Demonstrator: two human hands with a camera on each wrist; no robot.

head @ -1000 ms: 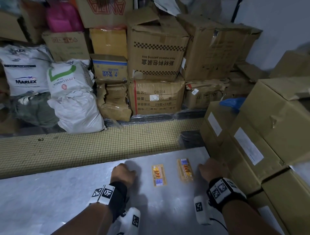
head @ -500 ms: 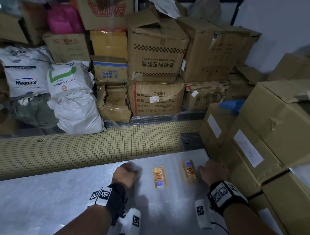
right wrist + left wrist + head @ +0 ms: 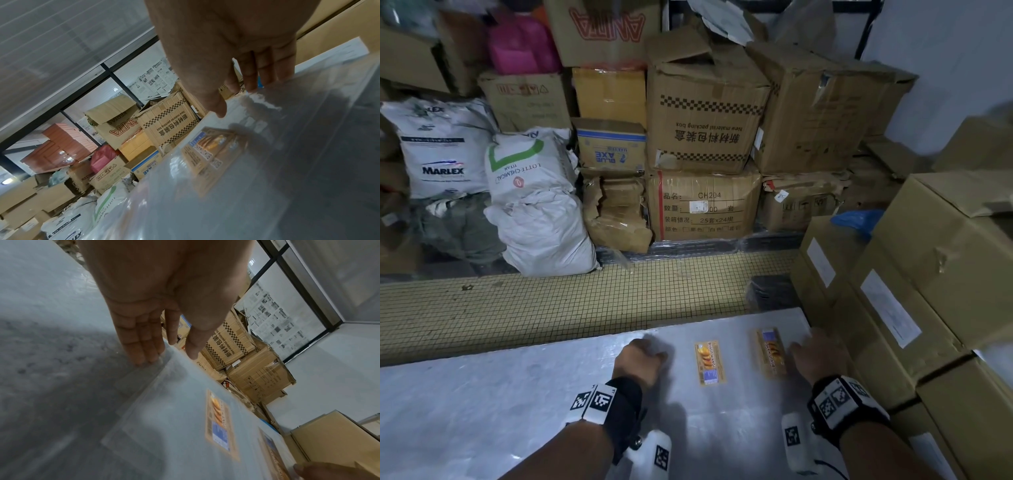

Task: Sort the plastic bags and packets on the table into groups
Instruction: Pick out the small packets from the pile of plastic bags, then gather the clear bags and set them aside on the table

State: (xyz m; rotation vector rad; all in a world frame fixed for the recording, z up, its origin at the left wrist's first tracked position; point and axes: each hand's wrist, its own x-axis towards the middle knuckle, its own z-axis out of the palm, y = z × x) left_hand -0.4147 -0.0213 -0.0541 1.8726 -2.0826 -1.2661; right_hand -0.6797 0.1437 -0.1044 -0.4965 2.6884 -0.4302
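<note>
Two clear plastic bags with orange printed labels lie side by side on the grey table (image 3: 482, 411). My left hand (image 3: 650, 349) is at the left edge of the left bag (image 3: 709, 363). The left wrist view shows that hand (image 3: 168, 353) pinching this bag's (image 3: 218, 423) far corner, thumb on top and fingertips down at the table. My right hand (image 3: 808, 346) is at the right edge of the right bag (image 3: 772, 353). In the right wrist view that hand (image 3: 236, 104) pinches the crinkled corner of this bag (image 3: 211, 151), which is lifted slightly.
Stacked cardboard boxes (image 3: 928, 291) press against the table's right side, close to my right forearm. A yellow tiled ledge (image 3: 551, 308) runs beyond the table's far edge. Behind it stand white sacks (image 3: 534, 205) and more cartons (image 3: 705, 113).
The right bag's label has shifted a little to the right and tilted as my right hand drew its corner up. My left hand has edged slightly forward at the left bag's corner.
</note>
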